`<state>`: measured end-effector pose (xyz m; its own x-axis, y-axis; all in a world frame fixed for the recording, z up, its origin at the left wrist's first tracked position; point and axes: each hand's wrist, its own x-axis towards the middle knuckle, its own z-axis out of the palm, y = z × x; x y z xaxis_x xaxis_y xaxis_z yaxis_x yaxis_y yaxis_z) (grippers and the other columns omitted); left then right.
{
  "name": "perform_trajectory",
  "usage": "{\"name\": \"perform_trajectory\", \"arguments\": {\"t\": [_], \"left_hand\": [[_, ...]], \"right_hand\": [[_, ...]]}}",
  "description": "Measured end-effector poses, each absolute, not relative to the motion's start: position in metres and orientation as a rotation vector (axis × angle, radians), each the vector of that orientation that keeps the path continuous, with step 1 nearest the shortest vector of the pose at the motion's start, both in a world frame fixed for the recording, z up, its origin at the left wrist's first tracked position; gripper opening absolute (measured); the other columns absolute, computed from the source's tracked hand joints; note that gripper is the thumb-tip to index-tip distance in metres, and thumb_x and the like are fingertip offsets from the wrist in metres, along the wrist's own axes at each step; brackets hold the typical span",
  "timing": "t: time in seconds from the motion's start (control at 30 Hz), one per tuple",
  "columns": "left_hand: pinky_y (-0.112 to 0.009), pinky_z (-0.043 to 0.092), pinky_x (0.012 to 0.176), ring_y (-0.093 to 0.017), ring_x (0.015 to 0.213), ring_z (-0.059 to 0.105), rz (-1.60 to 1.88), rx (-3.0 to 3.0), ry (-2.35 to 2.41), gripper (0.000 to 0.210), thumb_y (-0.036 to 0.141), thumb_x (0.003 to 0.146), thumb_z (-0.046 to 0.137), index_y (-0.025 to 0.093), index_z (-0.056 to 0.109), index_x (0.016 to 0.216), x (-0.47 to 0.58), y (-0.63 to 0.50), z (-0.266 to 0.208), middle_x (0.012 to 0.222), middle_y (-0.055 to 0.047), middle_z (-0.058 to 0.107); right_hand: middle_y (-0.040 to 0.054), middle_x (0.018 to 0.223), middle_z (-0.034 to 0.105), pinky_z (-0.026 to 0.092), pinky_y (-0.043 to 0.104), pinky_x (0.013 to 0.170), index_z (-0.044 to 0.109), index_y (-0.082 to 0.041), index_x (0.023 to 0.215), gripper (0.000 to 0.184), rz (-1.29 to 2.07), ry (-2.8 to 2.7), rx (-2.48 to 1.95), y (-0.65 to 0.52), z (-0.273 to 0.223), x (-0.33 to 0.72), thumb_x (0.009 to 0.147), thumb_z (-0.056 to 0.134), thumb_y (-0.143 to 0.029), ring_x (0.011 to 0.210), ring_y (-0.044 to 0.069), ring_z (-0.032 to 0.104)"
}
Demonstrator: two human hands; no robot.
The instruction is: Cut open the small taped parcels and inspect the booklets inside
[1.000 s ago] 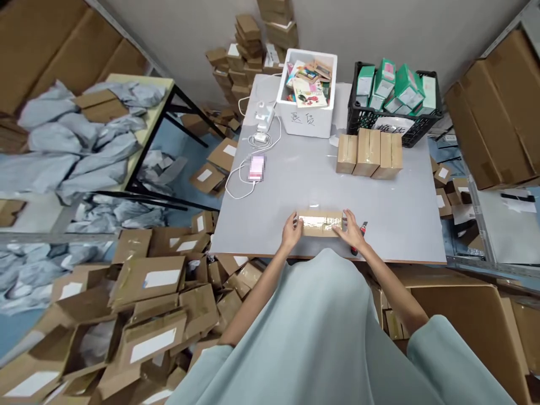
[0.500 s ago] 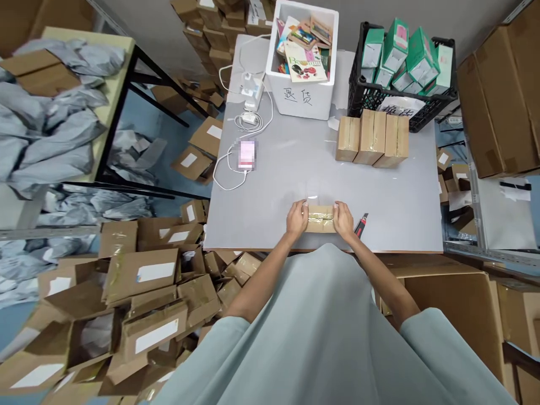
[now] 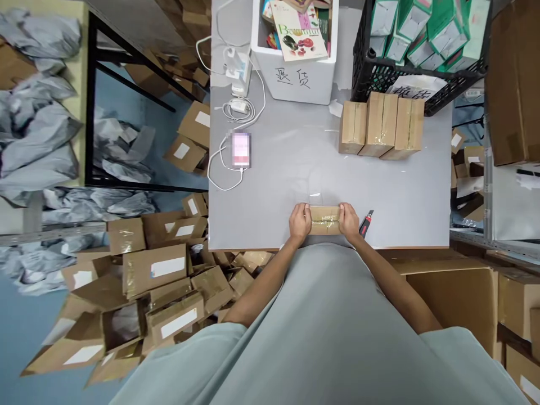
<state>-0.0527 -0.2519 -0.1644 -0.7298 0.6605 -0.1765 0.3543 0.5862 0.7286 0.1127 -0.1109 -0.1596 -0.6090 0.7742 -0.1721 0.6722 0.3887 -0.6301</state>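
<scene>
A small taped cardboard box is held at the front edge of the grey table. My left hand grips its left end, and my right hand grips its right end, thumbs on the near top edges. Clear tape with a yellowish shine runs along the box's seam. Just right of my right hand lies a red and black box cutter, its tip pointing away from me.
Three cardboard boxes stand in a row before a black crate of green boxes. A white foam bin holds books. Left of it are a power strip and a phone on a cable. Opened cartons pile up at the lower left.
The camera view has shifted, so the crate and bin sit higher in the picture. Both hands still hold the small box, which is at nearly the same spot on the table.
</scene>
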Motion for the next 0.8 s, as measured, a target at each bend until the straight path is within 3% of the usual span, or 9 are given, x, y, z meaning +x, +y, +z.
{"name": "perform_trajectory", "arguments": {"t": [0.8], "left_hand": [[-0.042,0.051,0.106,-0.029,0.112,0.065,0.905,0.764,2.36,0.04,0.039,0.119,0.031,0.024,0.067,0.111,-0.049,-0.2539,-0.155,0.111,-0.014,0.069]], "right_hand": [[0.0143,0.124,0.074,0.052,0.046,0.112,0.068,-0.023,0.124,0.049,1.126,-2.479,-1.307,-0.1122,-0.1541,0.1144,0.118,0.024,-0.043,0.12,0.029,0.067]]}}
